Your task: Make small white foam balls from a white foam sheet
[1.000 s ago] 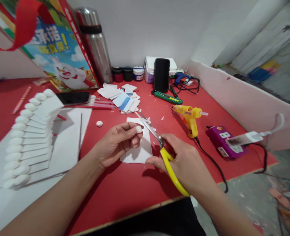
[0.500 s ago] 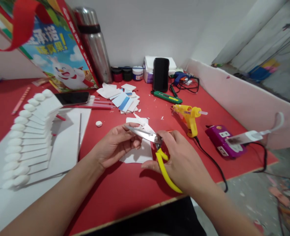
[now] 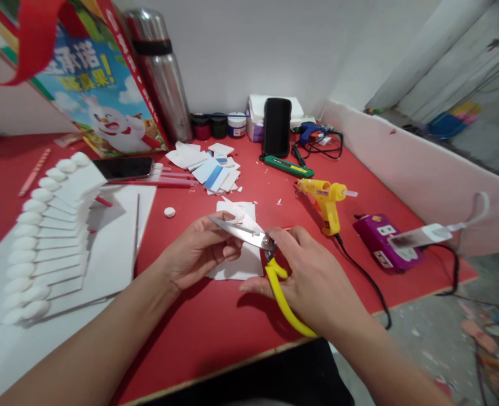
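My right hand (image 3: 306,276) grips scissors (image 3: 249,234) with yellow handles, its fingers at the pivot and its thumb stretched out below. The metal blades point left, across the fingertips of my left hand (image 3: 202,248). That hand is closed in a pinch on a small white paper piece (image 3: 233,208), whose pointed end shows above the blade. Part of the piece is hidden by the blade and fingers. Under both hands a white sheet (image 3: 243,262) lies on the red table (image 3: 177,338). A small white disc (image 3: 169,212) sits left of it.
On the left stands a curved row of white cards with oval pads (image 3: 31,218). White scraps (image 3: 211,172), a phone (image 3: 124,167) and a steel flask (image 3: 164,79) are farther back. A yellow glue gun (image 3: 327,200) and a purple box (image 3: 387,242) with cords lie right.
The scissors, my left fingertips and the pinched white piece have shifted slightly left. Both hands keep their grip; the other things stay where they were.
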Demonstrator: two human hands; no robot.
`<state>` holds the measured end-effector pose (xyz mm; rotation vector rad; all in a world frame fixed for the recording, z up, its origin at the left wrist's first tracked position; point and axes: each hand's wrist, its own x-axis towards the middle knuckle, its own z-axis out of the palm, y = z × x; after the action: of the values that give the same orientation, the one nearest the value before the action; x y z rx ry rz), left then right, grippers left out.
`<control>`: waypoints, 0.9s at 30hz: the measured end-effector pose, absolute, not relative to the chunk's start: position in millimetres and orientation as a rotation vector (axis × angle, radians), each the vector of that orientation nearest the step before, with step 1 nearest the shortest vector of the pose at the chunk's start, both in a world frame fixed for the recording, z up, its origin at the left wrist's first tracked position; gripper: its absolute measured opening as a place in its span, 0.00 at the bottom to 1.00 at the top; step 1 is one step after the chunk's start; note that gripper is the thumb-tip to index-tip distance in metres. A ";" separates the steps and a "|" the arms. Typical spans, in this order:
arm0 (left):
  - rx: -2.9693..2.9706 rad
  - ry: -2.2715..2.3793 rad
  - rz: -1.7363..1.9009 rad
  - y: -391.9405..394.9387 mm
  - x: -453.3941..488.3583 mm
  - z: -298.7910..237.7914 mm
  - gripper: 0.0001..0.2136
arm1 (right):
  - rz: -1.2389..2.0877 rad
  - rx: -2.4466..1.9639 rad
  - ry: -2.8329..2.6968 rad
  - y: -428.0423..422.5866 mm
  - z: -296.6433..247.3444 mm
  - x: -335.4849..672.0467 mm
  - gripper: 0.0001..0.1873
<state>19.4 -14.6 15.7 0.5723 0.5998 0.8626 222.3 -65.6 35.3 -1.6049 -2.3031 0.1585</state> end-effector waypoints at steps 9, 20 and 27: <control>0.506 0.619 0.844 -16.0 19.9 20.0 0.04 | -0.052 -1.561 -2.346 -70.7 31.8 226.3 0.35; 0.574 0.578 0.807 -16.0 22.1 19.4 0.02 | 0.292 -1.608 -2.175 -75.0 33.7 233.5 0.34; 0.593 0.573 0.854 -14.8 19.0 17.4 0.05 | 0.350 -1.681 -2.126 -70.2 46.2 242.6 0.41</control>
<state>19.0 -14.8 17.4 0.5926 0.5726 0.8535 242.6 -70.2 46.2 -1.6814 -2.1261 0.3502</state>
